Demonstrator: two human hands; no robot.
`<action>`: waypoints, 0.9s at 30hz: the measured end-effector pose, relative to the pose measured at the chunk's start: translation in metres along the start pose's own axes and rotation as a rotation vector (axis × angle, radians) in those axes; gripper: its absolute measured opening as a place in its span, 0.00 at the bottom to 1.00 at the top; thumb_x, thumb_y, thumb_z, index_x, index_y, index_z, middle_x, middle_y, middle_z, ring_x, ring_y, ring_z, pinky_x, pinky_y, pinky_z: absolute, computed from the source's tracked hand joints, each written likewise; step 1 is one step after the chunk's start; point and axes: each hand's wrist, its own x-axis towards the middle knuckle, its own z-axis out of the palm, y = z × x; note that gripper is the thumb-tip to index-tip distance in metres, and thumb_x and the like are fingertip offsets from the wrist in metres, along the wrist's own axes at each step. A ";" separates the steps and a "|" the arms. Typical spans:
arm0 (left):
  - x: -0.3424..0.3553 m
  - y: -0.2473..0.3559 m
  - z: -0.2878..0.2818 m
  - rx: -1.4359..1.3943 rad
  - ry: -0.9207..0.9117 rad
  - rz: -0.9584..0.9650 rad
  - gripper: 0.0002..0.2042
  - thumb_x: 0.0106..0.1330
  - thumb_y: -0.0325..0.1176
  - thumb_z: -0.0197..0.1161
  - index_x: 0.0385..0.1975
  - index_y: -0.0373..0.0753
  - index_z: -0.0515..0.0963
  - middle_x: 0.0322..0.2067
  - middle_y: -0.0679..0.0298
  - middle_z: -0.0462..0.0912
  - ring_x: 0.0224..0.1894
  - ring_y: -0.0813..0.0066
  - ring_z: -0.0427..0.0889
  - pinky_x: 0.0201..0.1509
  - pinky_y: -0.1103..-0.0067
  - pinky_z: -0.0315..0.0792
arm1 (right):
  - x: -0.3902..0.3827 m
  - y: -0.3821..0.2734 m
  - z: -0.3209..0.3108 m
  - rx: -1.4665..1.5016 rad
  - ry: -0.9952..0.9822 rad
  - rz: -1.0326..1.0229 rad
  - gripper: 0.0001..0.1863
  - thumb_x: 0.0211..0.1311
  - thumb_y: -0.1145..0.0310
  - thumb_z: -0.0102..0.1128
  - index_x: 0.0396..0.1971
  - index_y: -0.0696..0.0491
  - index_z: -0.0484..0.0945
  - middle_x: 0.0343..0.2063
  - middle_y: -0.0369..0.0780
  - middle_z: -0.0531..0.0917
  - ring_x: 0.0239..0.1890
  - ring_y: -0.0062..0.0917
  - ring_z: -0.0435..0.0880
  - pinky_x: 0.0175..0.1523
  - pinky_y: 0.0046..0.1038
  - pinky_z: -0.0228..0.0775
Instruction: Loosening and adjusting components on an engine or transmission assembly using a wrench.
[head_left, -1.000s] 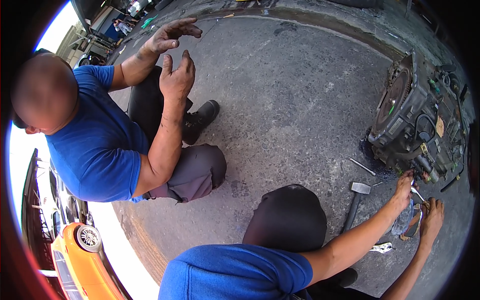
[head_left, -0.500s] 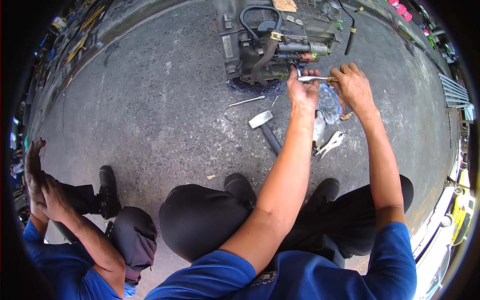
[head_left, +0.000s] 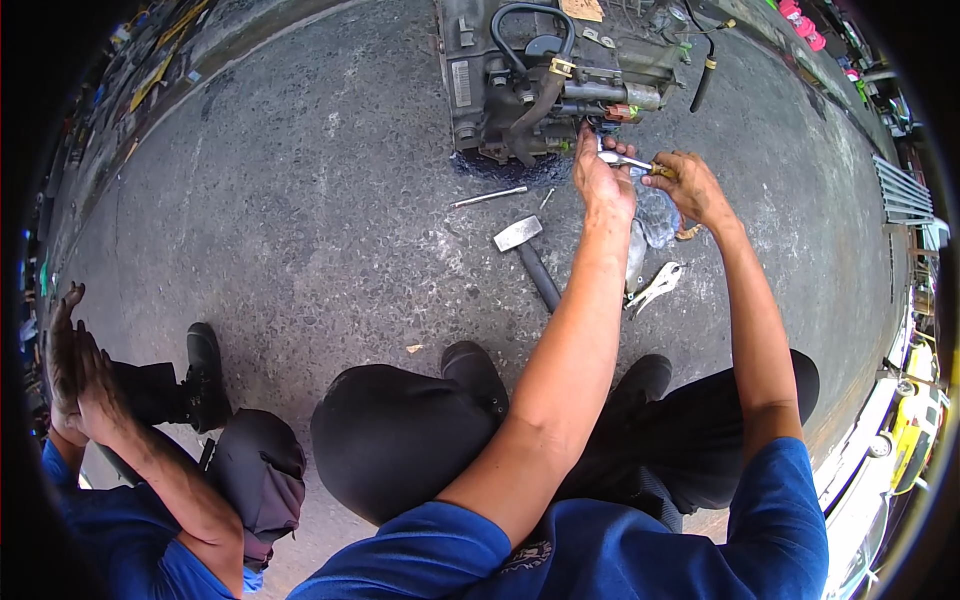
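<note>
At the near edge of a dirty metal gearbox or engine unit [head_left: 545,85], both hands are on a ratchet wrench [head_left: 630,161] with a shiny shaft and a yellowish handle. My left hand [head_left: 604,182], palm up, is around the ratchet's head end against the unit; its fingertips are partly hidden. My right hand [head_left: 696,186] is closed on the handle from the right. What the head end sits on cannot be made out. Under my hands lies a clear plastic bag [head_left: 655,215].
On the concrete floor lie a hammer [head_left: 520,235], a metal bar [head_left: 488,196] and locking pliers [head_left: 658,288]. A dark oily patch [head_left: 480,170] spreads beneath the unit. At left a co-worker [head_left: 150,440] sits close, hands pressed together. A yellow vehicle [head_left: 915,420] stands far right.
The ratchet's handle end has swung slightly toward me with my right hand, and more of the yellowish handle shows. My left hand stays at the head end. The whole view has shifted slightly.
</note>
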 end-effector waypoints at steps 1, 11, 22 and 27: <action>0.002 0.000 0.000 0.067 -0.007 0.027 0.12 0.69 0.37 0.47 0.48 0.45 0.71 0.25 0.69 0.67 0.27 0.78 0.67 0.38 0.73 0.69 | 0.001 0.003 0.008 0.106 -0.069 0.057 0.16 0.53 0.56 0.61 0.31 0.54 0.77 0.31 0.44 0.80 0.41 0.40 0.76 0.43 0.38 0.68; 0.013 0.001 -0.003 -0.183 0.046 -0.168 0.10 0.69 0.40 0.49 0.36 0.41 0.71 0.22 0.69 0.67 0.24 0.77 0.67 0.38 0.74 0.70 | -0.004 -0.031 -0.030 -0.432 0.236 -0.063 0.12 0.49 0.63 0.62 0.32 0.52 0.77 0.31 0.40 0.79 0.40 0.33 0.76 0.43 0.38 0.66; 0.012 0.004 0.001 -0.179 0.022 -0.176 0.14 0.67 0.43 0.53 0.31 0.37 0.68 0.21 0.68 0.64 0.24 0.76 0.65 0.38 0.72 0.72 | -0.002 -0.024 -0.026 -0.463 0.217 -0.082 0.09 0.49 0.63 0.62 0.27 0.51 0.77 0.29 0.39 0.79 0.39 0.32 0.77 0.42 0.36 0.67; 0.009 0.001 0.003 -0.178 0.012 -0.172 0.15 0.66 0.44 0.54 0.29 0.38 0.66 0.21 0.69 0.62 0.23 0.76 0.63 0.38 0.72 0.71 | 0.003 -0.013 -0.018 -0.452 0.242 -0.028 0.09 0.48 0.64 0.62 0.27 0.51 0.76 0.28 0.40 0.79 0.37 0.34 0.78 0.36 0.35 0.71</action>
